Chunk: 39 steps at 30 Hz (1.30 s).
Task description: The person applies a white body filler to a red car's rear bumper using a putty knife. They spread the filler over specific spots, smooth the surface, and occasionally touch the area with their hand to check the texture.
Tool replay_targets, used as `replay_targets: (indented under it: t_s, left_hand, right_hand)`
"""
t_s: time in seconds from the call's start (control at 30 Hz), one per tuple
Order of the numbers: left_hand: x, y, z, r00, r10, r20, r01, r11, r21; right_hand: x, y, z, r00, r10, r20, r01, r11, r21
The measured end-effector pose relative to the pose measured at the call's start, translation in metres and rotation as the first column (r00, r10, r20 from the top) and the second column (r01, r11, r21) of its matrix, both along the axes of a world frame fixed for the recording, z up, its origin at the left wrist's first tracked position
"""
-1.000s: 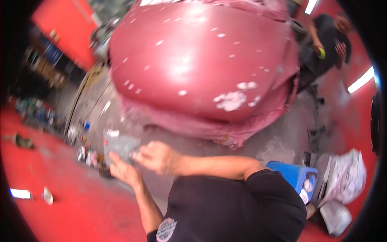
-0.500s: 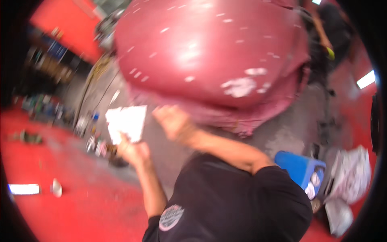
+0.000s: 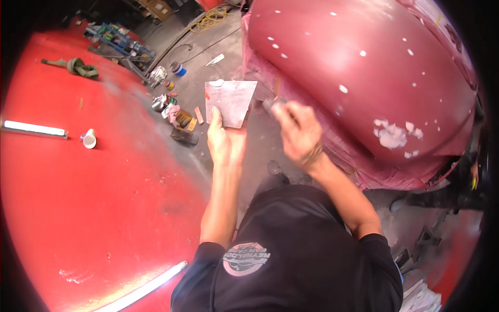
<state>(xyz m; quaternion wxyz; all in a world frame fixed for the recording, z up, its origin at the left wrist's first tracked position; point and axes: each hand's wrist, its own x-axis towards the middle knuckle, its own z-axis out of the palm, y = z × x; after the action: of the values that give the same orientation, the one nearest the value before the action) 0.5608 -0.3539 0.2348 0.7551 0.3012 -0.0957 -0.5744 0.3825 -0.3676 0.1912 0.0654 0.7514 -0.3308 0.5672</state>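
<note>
My left hand grips a pale, flat mixing board by its lower edge, thumb on top. A small white dab of filler sits at the board's far edge. To the right, my right hand is closed around a small dark spreader, blurred and partly hidden by the fingers. It is apart from the board. Beyond my right hand lies a dull red car hood marked with pale filler spots. A larger filler patch is on its near right part.
Pink masking sheet skirts the hood. On the left, a glossy red surface carries a white cup. Cans, including a blue-banded one, and scraps litter the grey floor. Another person's dark-clothed leg shows at right.
The view has swung left, so the hood now appears farther right. My right hand has moved away from the board. The spreader now shows in its fingers.
</note>
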Motion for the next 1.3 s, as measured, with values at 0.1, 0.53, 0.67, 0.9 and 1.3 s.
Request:
replay_targets:
  t_s: [0.1,0.53,0.67,0.9,1.3]
  left_hand:
    - [0.010,-0.006,-0.009,0.999,-0.031,0.007,0.031,0.999,-0.025]
    - [0.159,-0.058,-0.025,0.913,-0.287,-0.289,0.248,0.955,-0.163]
    - [0.208,-0.075,-0.024,0.795,-0.482,-0.370,0.354,0.862,-0.363]
    - [0.286,-0.082,-0.040,0.392,-0.131,0.911,0.312,0.950,0.002]
    - [0.425,-0.135,-0.020,0.991,-0.121,-0.059,0.121,0.993,-0.004]
  right_hand:
    - [0.041,0.015,0.000,0.987,0.156,-0.027,-0.157,0.988,-0.007]
    - [0.148,-0.057,0.013,0.940,0.147,0.307,-0.203,0.967,0.156]
    - [0.210,-0.055,0.035,0.926,0.377,0.020,-0.372,0.921,-0.111]
    - [0.338,-0.077,0.053,0.897,0.441,-0.004,-0.439,0.893,-0.097]
    - [0.384,-0.133,0.017,0.718,0.159,0.678,-0.627,0.570,0.531]
